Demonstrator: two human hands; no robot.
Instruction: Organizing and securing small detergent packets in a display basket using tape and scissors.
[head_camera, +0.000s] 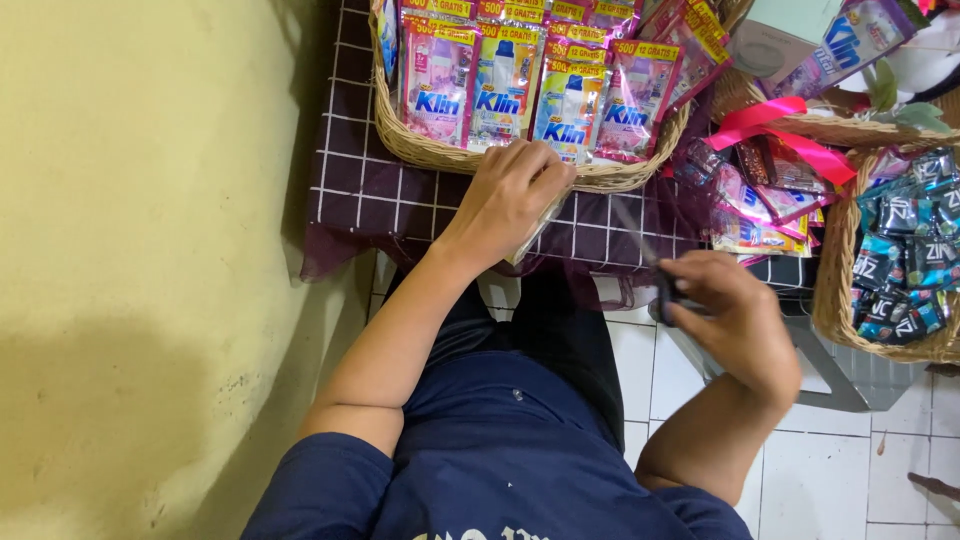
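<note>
Both forearms reach forward, left hand curled shut (knuckles up), right hand closed, held lower.

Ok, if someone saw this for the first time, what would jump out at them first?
Most likely the wicker basket at top centre, packed with bright pink and blue sachets standing in rows on a dark checked cloth. Next, the left hand pressed against the basket's front rim holding something clear, and the right hand lower right gripping dark scissors.
</note>
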